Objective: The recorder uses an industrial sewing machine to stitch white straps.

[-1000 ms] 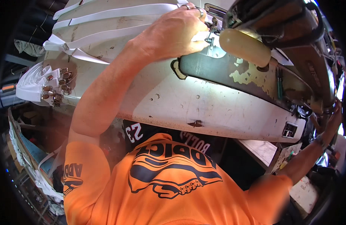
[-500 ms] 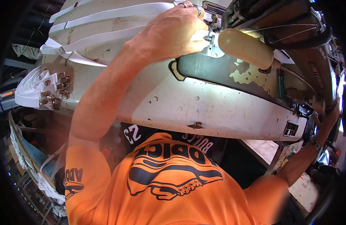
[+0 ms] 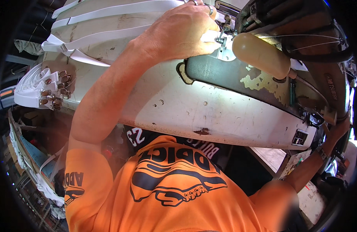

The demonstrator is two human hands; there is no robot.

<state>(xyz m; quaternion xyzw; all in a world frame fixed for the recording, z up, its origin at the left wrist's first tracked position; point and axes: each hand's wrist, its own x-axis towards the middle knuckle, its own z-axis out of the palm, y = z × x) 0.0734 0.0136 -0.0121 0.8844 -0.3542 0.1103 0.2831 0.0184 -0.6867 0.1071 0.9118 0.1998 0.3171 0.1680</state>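
orange shirt nearest the viewpoint, dark print across its front; white work table beyond it, surface chipped and stained, front edge running crosswise; bundle of clipped straps at the table's left end, white webbing with metal clips toward the right; right hand at the far right, beside the sewing machine, largely in shadow; its finger state cannot be told; dark bed plate set into the table, coating flaked; cream rounded cover above the plate; left hand left of the cover, fingers bent, thumb and forefinger pinching the white strap; this strap lies at the presser foot, under bright light; loose straps extend leftward across the table.
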